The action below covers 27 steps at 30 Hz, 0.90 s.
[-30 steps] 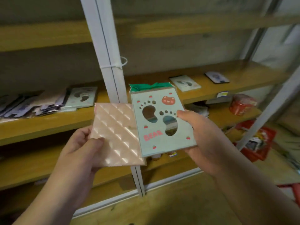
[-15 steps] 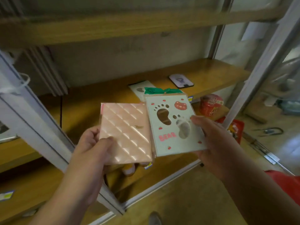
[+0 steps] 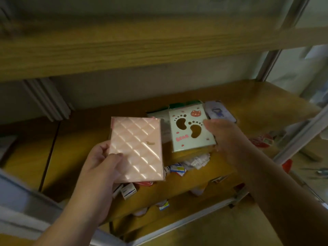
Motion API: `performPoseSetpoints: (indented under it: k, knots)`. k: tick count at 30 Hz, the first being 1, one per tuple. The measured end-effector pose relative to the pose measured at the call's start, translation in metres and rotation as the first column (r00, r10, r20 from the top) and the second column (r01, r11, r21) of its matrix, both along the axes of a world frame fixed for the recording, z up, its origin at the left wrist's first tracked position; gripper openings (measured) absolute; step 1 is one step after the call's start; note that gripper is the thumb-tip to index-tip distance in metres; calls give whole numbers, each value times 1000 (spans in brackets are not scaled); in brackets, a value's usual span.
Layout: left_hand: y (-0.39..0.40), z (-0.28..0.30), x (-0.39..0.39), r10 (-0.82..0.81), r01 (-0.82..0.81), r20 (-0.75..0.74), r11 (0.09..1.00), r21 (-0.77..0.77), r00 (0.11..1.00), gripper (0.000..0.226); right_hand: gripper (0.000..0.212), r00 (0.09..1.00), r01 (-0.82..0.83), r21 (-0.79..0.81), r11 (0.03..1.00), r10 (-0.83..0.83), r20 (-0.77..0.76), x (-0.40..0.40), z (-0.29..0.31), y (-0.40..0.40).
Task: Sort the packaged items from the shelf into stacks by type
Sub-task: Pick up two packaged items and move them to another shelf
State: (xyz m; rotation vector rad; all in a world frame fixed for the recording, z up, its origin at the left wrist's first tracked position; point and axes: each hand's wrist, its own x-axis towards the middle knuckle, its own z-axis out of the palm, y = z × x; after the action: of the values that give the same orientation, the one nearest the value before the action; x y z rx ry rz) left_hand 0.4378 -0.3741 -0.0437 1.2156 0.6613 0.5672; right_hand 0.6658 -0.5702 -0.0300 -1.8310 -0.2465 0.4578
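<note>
Looking along the wooden shelf (image 3: 85, 139), we see bare board on its left half, up to white slats (image 3: 48, 98) leaning at the back wall. Our left hand (image 3: 101, 162) grips the pink quilted packet (image 3: 136, 148) by its lower left corner, thumb on top, above the shelf's front edge. Our right hand (image 3: 229, 137) holds the footprint card (image 3: 190, 129) by its right edge, low over another packet (image 3: 159, 116) lying there. A small tin (image 3: 220, 112) lies just behind.
</note>
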Motion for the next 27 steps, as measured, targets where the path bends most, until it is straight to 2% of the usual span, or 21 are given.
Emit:
performPoseSetpoints:
  k: [2,5,8,11,12,15,17,21,27]
  knots:
    - [1,-4,1,60,-60,15,998,2,998,28,34,992,-89,-88,992,96,82,14,-2,20]
    - [1,-6,-1,142,-141,53,990,-25,988,29,37,975,-165,-140,976,183,129,31,-7,48]
    - [-3,-6,-1,205,-201,82,978,-49,975,32,29,956,-237,-170,957,260,134,48,-12,68]
    - [-13,-5,4,266,-263,93,964,-49,959,24,17,903,-232,-314,921,323,282,58,-15,76]
    - [-17,-5,6,275,-272,90,961,-47,957,24,20,870,-219,-373,901,354,344,61,-17,75]
    - [-31,-1,14,317,-314,77,948,-50,945,27,43,789,-193,-477,857,424,444,69,-21,65]
    - [-42,1,21,353,-350,85,935,-46,932,24,48,748,-195,-491,849,452,486,73,-21,54]
    - [-65,2,44,400,-395,90,916,-70,912,25,42,647,-264,-446,855,500,575,84,-15,20]
    - [-112,11,106,320,-318,74,947,-47,944,27,43,538,-191,-548,814,554,636,126,0,-47]
